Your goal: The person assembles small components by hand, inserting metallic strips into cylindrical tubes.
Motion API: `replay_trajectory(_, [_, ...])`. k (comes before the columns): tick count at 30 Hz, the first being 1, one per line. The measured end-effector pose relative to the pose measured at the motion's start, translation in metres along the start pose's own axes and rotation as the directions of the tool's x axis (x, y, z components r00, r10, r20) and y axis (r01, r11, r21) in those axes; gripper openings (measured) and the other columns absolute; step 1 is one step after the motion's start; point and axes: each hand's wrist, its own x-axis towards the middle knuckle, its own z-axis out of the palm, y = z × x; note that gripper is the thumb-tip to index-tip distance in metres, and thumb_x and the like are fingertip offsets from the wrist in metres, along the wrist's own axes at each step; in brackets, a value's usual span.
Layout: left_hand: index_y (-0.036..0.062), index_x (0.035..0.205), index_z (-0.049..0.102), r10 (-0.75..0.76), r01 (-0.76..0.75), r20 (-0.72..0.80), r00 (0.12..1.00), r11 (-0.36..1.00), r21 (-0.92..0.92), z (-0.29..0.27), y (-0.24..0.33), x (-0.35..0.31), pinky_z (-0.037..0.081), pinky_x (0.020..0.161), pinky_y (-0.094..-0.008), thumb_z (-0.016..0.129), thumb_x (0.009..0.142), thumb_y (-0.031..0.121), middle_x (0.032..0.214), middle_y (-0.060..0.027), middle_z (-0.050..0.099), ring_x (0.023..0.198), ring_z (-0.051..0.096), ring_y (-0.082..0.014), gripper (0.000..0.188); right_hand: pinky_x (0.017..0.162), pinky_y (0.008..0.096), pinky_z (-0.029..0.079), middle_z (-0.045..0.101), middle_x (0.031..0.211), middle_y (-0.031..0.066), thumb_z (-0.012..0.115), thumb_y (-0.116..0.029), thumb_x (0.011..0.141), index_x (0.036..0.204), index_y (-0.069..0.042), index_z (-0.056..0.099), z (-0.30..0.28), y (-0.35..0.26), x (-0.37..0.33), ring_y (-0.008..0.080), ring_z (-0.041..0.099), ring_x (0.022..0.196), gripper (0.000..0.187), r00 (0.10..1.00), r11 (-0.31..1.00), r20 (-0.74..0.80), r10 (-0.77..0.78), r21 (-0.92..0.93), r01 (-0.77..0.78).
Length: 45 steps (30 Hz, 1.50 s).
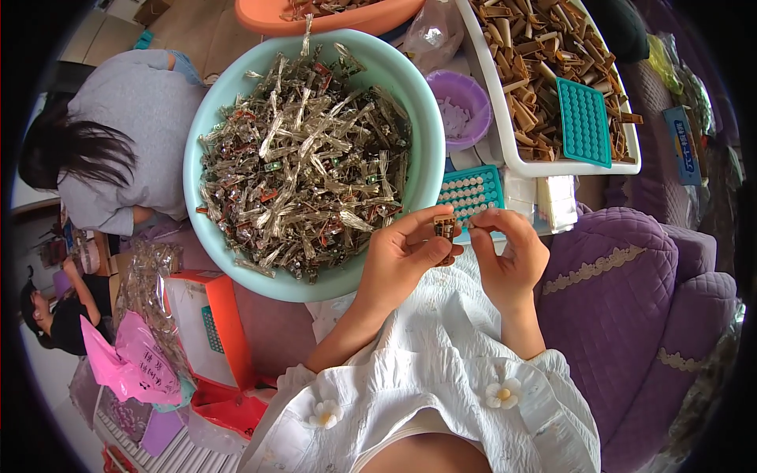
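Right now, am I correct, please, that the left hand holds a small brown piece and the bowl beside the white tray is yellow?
Not quite: the head view shows the bowl beside the white tray is purple, not yellow; the left hand holds a small brown piece.

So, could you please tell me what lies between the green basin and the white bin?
In the head view, a purple bowl holding white pieces lies between the basin and the bin, with a clear bag just beyond it.
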Motion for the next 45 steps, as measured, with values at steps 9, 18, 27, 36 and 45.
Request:
replay_trajectory(9, [-0.0013,0.112,0.047,0.025,-0.025,0.001,1.0,0.996,0.085,0.005,-0.001,0.002,0.05,0.069,-0.0237,0.053,0.082,0.009,0.093,-0.0091,0.059,0.08,0.059,-0.0148,0.032,0.054,0.0286,0.045,0.057,0.075,0.0071,0.06,0.008,0.064,0.085,-0.002,0.052,-0.001,-0.008,0.006,0.0207,0.056,0.063,0.025,0.984,0.985,0.167,-0.067,-0.145,0.092])
replay_trajectory(18, [0.0001,0.106,0.051,0.145,-0.124,-0.004,0.989,0.858,0.498,0.01,-0.007,0.006,0.047,0.063,-0.0232,0.053,0.081,0.006,0.08,-0.0087,0.063,0.074,0.062,-0.0137,0.026,0.055,0.035,0.044,0.054,0.07,0.0119,0.054,0.002,0.071,0.08,-0.001,0.047,-0.023,-0.022,0.039,0.0298,0.055,0.063,0.013,0.81,0.965,0.527,0.256,-0.18,-0.189])
replay_trajectory(27, [0.0041,0.099,0.053,0.115,-0.066,-0.023,0.993,0.71,0.701,0.018,-0.004,0.005,0.046,0.057,-0.0287,0.053,0.078,0.006,0.07,-0.0106,0.061,0.068,0.062,-0.0219,0.021,0.062,0.0395,0.042,0.056,0.077,0.0155,0.058,-0.006,0.069,0.083,-0.001,0.047,-0.025,-0.024,0.057,0.0344,0.054,0.073,0.018,0.662,0.901,0.626,0.413,-0.386,-0.197])
replay_trajectory(36, [-0.0017,0.107,0.047,0.036,-0.037,0.011,0.999,0.994,0.098,0.004,0.013,-0.003,0.047,0.06,-0.0224,0.044,0.087,0.013,0.083,-0.0073,0.056,0.065,0.055,-0.0101,0.025,0.066,0.0295,0.046,0.058,0.081,0.0089,0.071,-0.011,0.059,0.094,-0.003,0.056,-0.044,0.021,0.11,0.0188,0.058,0.075,0.039,0.708,0.962,0.668,0.23,-0.267,-0.061])
replay_trajectory(45, [0.0005,0.104,0.048,0.181,-0.183,-0.145,0.973,0.983,-0.005,-0.014,0.027,0.002,0.044,0.058,-0.0203,0.041,0.088,0.014,0.081,-0.006,0.054,0.063,0.052,-0.0082,0.023,0.064,0.0334,0.047,0.061,0.076,0.0138,0.055,-0.013,0.074,0.085,-0.004,0.061,-0.046,0.138,0.204,0.0255,0.059,0.069,0.015,0.974,0.807,0.018,0.227,-0.563,-0.178])
